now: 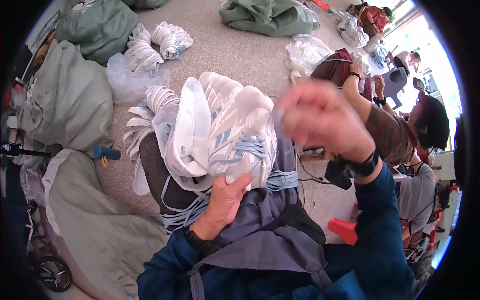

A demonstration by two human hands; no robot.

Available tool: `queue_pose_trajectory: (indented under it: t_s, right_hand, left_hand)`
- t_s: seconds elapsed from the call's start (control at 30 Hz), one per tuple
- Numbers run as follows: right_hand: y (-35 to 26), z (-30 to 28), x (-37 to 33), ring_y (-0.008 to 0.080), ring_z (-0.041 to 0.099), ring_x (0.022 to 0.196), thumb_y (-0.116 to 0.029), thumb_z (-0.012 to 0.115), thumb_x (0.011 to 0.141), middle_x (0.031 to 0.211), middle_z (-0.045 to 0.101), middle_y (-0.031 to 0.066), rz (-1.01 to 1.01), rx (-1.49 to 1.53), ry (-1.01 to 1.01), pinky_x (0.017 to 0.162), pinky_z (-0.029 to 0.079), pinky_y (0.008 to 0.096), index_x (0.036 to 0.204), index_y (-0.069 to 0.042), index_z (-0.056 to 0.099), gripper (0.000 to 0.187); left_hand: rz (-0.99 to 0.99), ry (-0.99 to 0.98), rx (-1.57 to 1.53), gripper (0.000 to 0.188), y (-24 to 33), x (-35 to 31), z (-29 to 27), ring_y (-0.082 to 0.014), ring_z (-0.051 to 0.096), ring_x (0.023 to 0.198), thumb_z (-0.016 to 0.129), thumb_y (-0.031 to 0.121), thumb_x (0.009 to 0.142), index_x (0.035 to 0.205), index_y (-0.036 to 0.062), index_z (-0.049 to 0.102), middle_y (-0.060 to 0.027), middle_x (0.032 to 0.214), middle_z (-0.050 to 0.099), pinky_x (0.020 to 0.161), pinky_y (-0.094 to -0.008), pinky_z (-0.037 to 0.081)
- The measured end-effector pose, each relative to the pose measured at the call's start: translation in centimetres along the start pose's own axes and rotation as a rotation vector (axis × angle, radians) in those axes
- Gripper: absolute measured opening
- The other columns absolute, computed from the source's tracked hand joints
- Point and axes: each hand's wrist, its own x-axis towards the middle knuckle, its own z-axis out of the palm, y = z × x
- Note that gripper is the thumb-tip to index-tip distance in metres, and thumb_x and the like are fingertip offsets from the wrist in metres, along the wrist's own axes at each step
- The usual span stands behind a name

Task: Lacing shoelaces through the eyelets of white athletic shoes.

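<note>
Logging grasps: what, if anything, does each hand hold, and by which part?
Left hand: a white shoe upper, by its near end. Right hand: too blurred to tell.

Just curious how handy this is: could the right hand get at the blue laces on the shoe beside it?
Probably yes: the blurred right hand is raised beside the shoe, whose blue laces lie uncovered; the left hand grips its near end.

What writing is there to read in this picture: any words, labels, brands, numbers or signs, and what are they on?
None can be read for certain.
Pale shoe upper on the left: a small dark mark, too small to read.
Blue-laced shoe upper in the left hand: no readable lettering.
</note>
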Motion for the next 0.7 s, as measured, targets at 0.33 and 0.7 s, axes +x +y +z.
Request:
queue_pose_trajectory:
  t_s: [0.33,0.7]
  right_hand:
    - [10.6,2.9,0.1,0.0120,0.055,0.065,-0.010,0.069,0.092,0.072,0.064,0.0081,0.072,-0.588,-0.076,0.061,0.047,0.0306,0.093,0.002,0.066,0.012]
    - [11.5,-0.2,-6.7,0.0037,0.057,0.066,-0.010,0.064,0.097,0.076,0.062,-0.0017,0.398,-0.330,0.037,0.058,0.048,0.0229,0.099,-0.001,0.068,0.010]
  left_hand:
    - [-0.064,-0.008,-0.032,0.038,0.6,0.1,0.5,-0.0164,0.063,0.116,0.064,0.010,0.100,0.137,0.0077,0.055,-0.0032,0.128,0.064,0.097,-0.0344,0.053]
    - [-0.007,0.142,-0.039,0.037,0.8,0.4,1.6,-0.0147,0.065,0.109,0.067,0.014,0.100,0.135,0.0095,0.057,-0.0035,0.125,0.066,0.091,-0.0317,0.055]
